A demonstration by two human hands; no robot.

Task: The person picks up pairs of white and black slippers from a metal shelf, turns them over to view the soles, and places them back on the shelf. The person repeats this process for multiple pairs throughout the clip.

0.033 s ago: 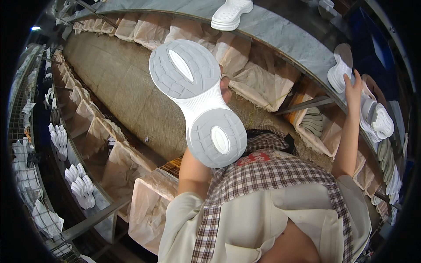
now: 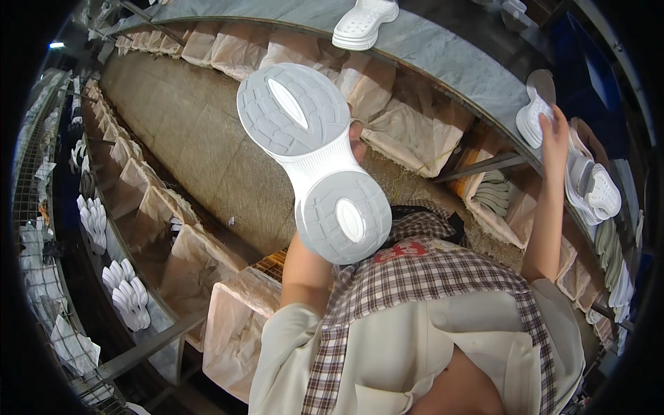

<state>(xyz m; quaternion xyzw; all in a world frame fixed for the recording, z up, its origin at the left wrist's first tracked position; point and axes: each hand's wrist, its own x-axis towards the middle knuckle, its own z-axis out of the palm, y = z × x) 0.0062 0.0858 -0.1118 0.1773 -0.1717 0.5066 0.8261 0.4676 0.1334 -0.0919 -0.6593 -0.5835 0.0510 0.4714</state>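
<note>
My left hand (image 2: 357,141) is closed around a shoe sole (image 2: 304,162), with its fingertips showing at the sole's right edge. The sole's grey, grooved tread faces up, with white oval insets and a white ribbed waist. The rest of that hand is hidden behind it. At the right, my right hand (image 2: 554,138) touches the edge of another white sole (image 2: 533,119) lying on the bench. Its thumb and fingers are apart, the thumb over the sole. Beside this hand lie more white soles (image 2: 600,194).
A long grey bench (image 2: 443,59) curves across the far side, bearing a white sole (image 2: 363,24). Cloth-lined baskets (image 2: 415,131) stand below it. One lined basket (image 2: 235,339) is near my left elbow. White soles (image 2: 126,294) sit on the left bench beside a metal bar (image 2: 142,351).
My right hand has shifted slightly left towards the sole on the bench, which stays in place. The sole in my left hand has moved a tiny bit to the right.
</note>
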